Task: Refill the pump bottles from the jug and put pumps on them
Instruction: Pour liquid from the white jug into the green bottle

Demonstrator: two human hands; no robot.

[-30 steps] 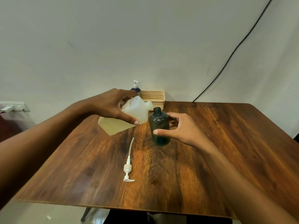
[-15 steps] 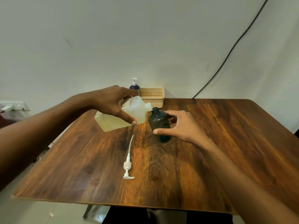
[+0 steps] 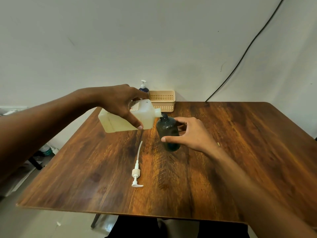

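**Jug tipped to the mouth of the dark bottle**

Here the left hand grips a pale translucent jug from above, thumb down its near face and fingers over the top, holding it clear of the surface. The jug lies almost on its side, its short white spout pointing right and meeting the open neck of a dark bottle. A yellowish liquid fills much of the jug's body. A worn label shows on its upper side, partly hidden under the fingers.

The dark bottle stands on the wooden surface near the middle, leaning a little toward the jug. It has no pump on it. The right hand cups it from the right, thumb across the front and fingers curled round the back, steadying it. The glass or plastic is too dark to tell how much is inside.

A loose white pump lies flat on the surface nearer the person, well apart from the bottle, its long dip tube running up toward the jug and its nozzle head at the near end.

At the far edge, against the wall, a second bottle with a white pump already on it stands just beside a beige slotted basket. What the basket holds cannot be seen. A black cable runs down the wall to the right.
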